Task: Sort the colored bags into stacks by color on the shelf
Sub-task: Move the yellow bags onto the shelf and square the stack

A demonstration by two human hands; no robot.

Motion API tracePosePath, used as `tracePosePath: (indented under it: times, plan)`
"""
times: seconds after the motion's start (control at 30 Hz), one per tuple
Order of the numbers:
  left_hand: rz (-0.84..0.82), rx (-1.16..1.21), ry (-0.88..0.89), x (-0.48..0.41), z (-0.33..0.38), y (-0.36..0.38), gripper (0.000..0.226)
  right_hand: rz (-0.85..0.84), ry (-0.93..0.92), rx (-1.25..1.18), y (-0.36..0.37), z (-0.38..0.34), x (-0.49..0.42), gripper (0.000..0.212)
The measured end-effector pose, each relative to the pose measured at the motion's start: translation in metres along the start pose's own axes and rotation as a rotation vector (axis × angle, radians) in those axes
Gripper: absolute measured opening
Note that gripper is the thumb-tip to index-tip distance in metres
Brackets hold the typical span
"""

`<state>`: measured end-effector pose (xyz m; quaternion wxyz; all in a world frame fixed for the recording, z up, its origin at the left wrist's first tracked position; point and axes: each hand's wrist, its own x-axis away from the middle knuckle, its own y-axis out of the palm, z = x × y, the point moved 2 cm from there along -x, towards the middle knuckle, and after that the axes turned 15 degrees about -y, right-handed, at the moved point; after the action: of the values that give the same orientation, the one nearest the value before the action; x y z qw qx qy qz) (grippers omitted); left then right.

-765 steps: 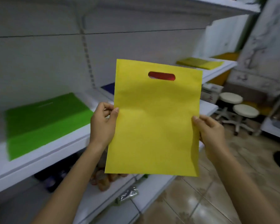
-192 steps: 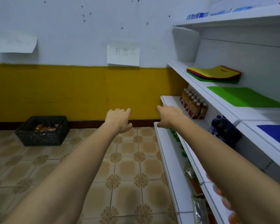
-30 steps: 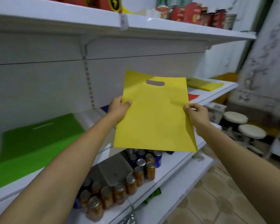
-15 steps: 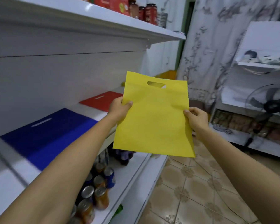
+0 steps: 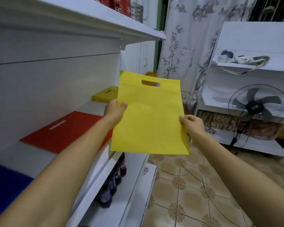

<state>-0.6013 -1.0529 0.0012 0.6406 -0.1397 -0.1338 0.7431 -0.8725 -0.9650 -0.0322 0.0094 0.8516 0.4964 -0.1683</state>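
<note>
Bags lie flat along the shelf (image 5: 95,169) at left: a blue bag (image 5: 5,182) nearest, then a red bag (image 5: 64,131), then a yellow stack (image 5: 105,95). Dark bottles (image 5: 115,177) stand 1 level below. The left hand (image 5: 114,111) pinches the left edge of the yellow bag (image 5: 149,115), held upright in the air beside the shelf; the right hand (image 5: 193,124) pinches its right edge. A fan (image 5: 257,108) stands far right.

Left hand (image 5: 114,110) and right hand (image 5: 193,124) outstretched, each in a pinch.
</note>
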Motion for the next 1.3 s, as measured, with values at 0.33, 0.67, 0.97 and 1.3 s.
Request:
tracePosePath:
  times: [0.33, 0.67, 0.97, 1.3]
  plan:
    - [-0.001, 0.01, -0.039, -0.075, 0.009, 0.045, 0.027, 0.018, -0.005, 0.004, 0.023, 0.045, -0.099, 0.014]
    - [0.034, 0.161, -0.225, -0.137, 0.027, 0.092, 0.026, -0.182, -0.137, -0.031, 0.046, 0.064, -0.25, 0.015]
    - [0.224, 0.071, -0.355, -0.156, 0.02, 0.113, 0.014, -0.39, -0.196, -0.05, 0.088, 0.085, -0.356, 0.012]
    - [0.401, 0.037, -0.435, -0.179, -0.001, 0.066, 0.012, -0.707, -0.431, 0.075, 0.192, 0.082, -0.4, 0.016]
